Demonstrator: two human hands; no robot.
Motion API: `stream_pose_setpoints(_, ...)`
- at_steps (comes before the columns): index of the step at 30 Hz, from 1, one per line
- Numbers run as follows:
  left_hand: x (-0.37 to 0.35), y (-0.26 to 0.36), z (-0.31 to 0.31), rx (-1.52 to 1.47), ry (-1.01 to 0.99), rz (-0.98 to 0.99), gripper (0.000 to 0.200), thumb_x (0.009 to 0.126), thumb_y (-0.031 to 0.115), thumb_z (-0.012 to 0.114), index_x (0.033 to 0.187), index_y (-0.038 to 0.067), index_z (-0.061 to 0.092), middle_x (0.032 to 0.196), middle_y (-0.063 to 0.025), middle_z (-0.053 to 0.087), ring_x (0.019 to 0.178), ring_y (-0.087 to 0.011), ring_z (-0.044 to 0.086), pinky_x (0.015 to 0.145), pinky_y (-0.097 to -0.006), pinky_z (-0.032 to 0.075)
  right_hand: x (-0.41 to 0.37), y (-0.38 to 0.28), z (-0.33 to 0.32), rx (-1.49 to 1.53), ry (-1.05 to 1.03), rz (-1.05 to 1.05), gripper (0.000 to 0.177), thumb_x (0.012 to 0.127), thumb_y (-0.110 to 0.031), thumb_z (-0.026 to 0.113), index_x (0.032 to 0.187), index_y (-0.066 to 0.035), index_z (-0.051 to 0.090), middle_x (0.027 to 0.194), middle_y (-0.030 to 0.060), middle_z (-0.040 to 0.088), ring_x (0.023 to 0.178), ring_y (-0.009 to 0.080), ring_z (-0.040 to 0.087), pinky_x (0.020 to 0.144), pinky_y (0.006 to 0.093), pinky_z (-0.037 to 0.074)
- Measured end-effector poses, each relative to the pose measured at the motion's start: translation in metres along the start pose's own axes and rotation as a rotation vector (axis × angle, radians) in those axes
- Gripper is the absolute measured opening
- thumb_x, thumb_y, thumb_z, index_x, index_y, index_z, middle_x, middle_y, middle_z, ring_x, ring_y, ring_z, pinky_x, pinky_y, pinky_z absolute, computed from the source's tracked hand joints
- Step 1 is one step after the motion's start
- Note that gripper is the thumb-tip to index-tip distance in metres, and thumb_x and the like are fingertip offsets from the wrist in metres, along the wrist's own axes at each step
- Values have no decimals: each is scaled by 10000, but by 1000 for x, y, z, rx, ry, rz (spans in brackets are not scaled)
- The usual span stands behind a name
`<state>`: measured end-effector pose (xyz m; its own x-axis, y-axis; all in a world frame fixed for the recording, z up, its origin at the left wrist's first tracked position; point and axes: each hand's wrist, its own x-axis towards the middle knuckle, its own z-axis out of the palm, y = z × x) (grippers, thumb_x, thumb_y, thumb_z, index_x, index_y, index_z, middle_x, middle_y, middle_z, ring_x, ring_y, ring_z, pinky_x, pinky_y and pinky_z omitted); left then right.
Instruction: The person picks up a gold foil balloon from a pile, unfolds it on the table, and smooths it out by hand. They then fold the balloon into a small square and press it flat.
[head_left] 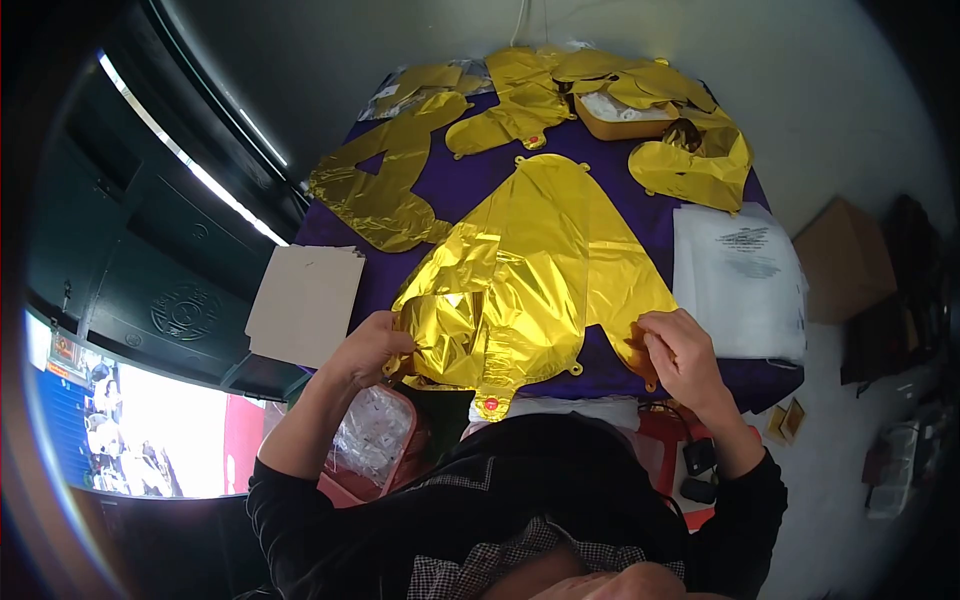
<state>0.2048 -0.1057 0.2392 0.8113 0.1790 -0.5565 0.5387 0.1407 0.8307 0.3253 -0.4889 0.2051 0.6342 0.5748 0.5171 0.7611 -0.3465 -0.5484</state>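
A flat gold foil balloon (535, 270) lies in front of me over the near edge of the table, creased and partly folded over on its left side. Small tabs stick out along its border, and a red mark shows on the short tail at its near end. My left hand (372, 347) is closed on the balloon's left edge, fingertips partly hidden by the foil. At the opposite side, my right hand (685, 360) has its fingers bent together on the right lower edge of the same balloon.
More flat gold foil balloons (385, 185) cover the purple tablecloth (480, 185) farther back. Brown cardboard sheets (305, 300) lie at left, white plastic bags (740, 290) at right. A yellow box (620, 125) stands behind. Below the table's left front is a red bin (405, 430) with clear plastic.
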Motion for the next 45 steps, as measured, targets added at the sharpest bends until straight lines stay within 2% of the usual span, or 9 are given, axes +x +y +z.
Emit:
stream_pose_setpoints(9, 1, -2, 0, -19, -19, 16, 192, 756, -69, 550, 931, -90, 625, 805, -131, 669, 630, -193, 664, 561, -297, 542, 12, -19, 18, -148, -301, -127, 467, 788, -71, 712, 1233, -23, 580, 1358, 135, 508, 1232, 345, 458, 1000, 430, 402)
stream_pose_setpoints(21, -5, 5, -8, 20, -36, -32, 204, 774, -22, 580, 963, -79, 631, 859, -130, 679, 687, -189, 675, 596, -284, 539, 23, -17, 34, -179, -401, -242, 414, 787, -176, 737, 1175, -92, 617, 1332, 101, 539, 1280, 334, 444, 1023, 447, 357)
stream_pose_setpoints(23, -23, 27, -3, 744, 215, 166, 315, 824, 80, 625, 1094, -77, 582, 887, -180, 688, 733, -263, 703, 649, -360, 561, 24, -17, 34, -174, -392, -237, 409, 780, -175, 743, 1162, -91, 623, 1320, 101, 548, 1275, 332, 450, 1024, 448, 356)
stream_pose_setpoints(24, -30, 30, 2, 747, 212, 169, 315, 824, 80, 625, 1094, -77, 582, 887, -180, 688, 733, -263, 703, 649, -360, 561, 24, -17, 34, -169, -389, -239, 412, 774, -172, 748, 1159, -91, 624, 1316, 101, 548, 1274, 329, 452, 1025, 448, 355)
stream_pose_setpoints(26, -42, 31, 17, 1343, 809, 744, 360, 837, 178, 667, 1115, -28, 569, 918, -209, 679, 750, -356, 682, 686, -423, 543, 24, -17, 34, -162, -390, -244, 416, 767, -169, 753, 1155, -92, 625, 1313, 102, 549, 1273, 326, 453, 1026, 448, 354)
stream_pose_setpoints(28, -44, 41, 28, 1273, 797, 825, 364, 847, 195, 671, 1128, -7, 559, 961, -209, 656, 812, -402, 644, 739, -453, 525, 24, -16, 36, -165, -382, -246, 421, 757, -161, 760, 1149, -89, 626, 1303, 105, 552, 1270, 322, 457, 1026, 450, 354)
stream_pose_setpoints(33, -4, 49, 66, 1505, 27, 1158, 187, 752, 16, 598, 931, -41, 596, 960, -195, 564, 996, -369, 514, 890, -421, 452, 24, -15, 36, -171, -370, -266, 415, 765, -175, 754, 1146, -80, 623, 1295, 114, 556, 1268, 320, 459, 1023, 451, 357)
stream_pose_setpoints(36, 34, 55, 91, 1572, -217, 923, 375, 765, 22, 635, 1137, -3, 594, 1093, -194, 550, 1058, -375, 525, 897, -429, 476, 25, -14, 38, -186, -347, -288, 407, 762, -196, 753, 1128, -78, 622, 1269, 115, 565, 1251, 313, 472, 1012, 439, 369)
stream_pose_setpoints(45, 99, 62, 108, 1737, -379, 860, 595, 700, 43, 698, 1256, 24, 488, 1133, -181, 537, 1058, -378, 546, 897, -416, 494, 31, -13, 32, -130, -272, -312, 466, 752, -210, 763, 1155, -49, 591, 1268, 163, 542, 1222, 338, 496, 981, 439, 396)
